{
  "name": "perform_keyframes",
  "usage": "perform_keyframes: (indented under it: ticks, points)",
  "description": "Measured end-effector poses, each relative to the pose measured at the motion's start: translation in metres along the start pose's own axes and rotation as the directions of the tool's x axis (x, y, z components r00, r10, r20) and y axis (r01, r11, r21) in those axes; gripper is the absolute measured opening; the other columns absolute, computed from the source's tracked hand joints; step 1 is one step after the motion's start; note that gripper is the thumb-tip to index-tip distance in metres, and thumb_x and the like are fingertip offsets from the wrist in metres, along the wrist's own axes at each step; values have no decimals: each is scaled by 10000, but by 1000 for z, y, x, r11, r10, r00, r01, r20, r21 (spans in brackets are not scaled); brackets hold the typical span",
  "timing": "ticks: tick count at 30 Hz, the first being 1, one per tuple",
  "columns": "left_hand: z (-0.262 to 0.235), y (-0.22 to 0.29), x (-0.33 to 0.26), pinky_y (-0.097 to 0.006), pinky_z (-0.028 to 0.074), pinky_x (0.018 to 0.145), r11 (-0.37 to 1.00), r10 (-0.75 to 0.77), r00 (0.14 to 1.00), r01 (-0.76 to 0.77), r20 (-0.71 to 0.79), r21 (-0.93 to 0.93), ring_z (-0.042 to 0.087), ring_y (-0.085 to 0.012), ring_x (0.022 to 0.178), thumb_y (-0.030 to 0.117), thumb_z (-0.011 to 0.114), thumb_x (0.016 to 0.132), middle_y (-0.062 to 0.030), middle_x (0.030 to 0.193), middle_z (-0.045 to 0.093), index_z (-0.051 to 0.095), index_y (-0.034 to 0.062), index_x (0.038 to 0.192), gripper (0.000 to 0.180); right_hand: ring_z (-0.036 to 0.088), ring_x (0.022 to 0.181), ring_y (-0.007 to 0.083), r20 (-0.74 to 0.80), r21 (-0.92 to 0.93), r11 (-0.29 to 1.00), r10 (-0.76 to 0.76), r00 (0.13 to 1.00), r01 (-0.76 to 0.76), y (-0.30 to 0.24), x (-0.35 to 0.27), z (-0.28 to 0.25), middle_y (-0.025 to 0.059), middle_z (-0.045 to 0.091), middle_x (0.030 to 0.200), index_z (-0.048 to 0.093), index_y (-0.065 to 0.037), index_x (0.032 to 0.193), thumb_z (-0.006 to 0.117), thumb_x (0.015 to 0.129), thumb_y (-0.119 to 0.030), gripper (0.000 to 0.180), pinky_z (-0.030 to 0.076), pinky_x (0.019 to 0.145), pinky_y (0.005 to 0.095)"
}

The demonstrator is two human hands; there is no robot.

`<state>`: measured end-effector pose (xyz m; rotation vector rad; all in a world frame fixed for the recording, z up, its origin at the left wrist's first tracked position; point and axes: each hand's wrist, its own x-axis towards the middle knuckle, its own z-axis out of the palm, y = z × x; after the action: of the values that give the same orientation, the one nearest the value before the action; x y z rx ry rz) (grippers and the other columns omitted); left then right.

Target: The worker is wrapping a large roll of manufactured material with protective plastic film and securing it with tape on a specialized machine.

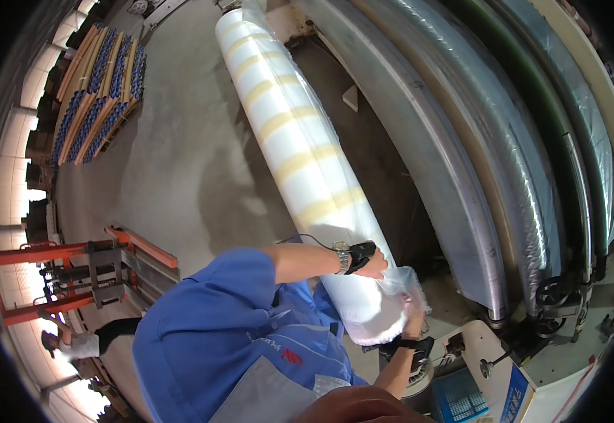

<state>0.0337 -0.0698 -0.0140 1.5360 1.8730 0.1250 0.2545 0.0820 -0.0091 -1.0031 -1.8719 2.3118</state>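
Note:
A long white roll (300,148) with pale yellow bands stretches from the far end of the floor to just in front of me. Clear plastic film (400,280) wraps it and bunches loosely at its near end. My left hand (372,264) is at the top of the near end, fingers curled at the film's edge. Lower down, against the end face, my right hand (412,314) has closed on the bunched film; some fingers are hidden behind the plastic. Each wrist carries a black strapped device, and a metal watch (342,259) shows on the left one.
A machine with long film-covered rollers (420,127) runs along the right. A handwheel (554,295) and a blue crate (458,396) sit at lower right. Stacked tubes (102,92) stand far left. Beside an orange lifting frame (46,257) is another person (84,345).

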Motion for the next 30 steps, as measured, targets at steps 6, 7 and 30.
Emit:
perform_keyframes:
  ticks: [6, 7, 30]
  points:
    - [-7, 35, -49, -447, 519, 716, 989, -120, 992, 117, -33, -96, 677, -327, 772, 521, 517, 860, -161, 747, 672, 663, 42, 853, 501, 345, 564, 120, -518, 69, 988, 153, 841, -138, 7, -27, 59, -19, 399, 621, 495, -54, 630, 585, 910, -337, 408, 293, 538, 290]
    - [-7, 35, -51, -439, 522, 712, 986, -128, 990, 121, -55, -110, 677, -327, 786, 512, 545, 840, -162, 793, 681, 682, 38, 859, 494, 345, 564, 120, -513, 60, 990, 143, 846, -131, -1, -32, 62, -19, 399, 621, 495, -54, 630, 585, 910, -337, 408, 293, 538, 290]
    - [74, -37, -339, -455, 525, 683, 964, -220, 945, 172, -241, -204, 661, -352, 746, 474, 442, 921, -170, 747, 664, 689, 68, 800, 490, 484, 976, 223, 60, 825, 511, 347, 936, -242, 124, -235, 213, 75, 577, 993, 552, -63, 1089, 515, 777, -718, 727, 319, 902, 521]
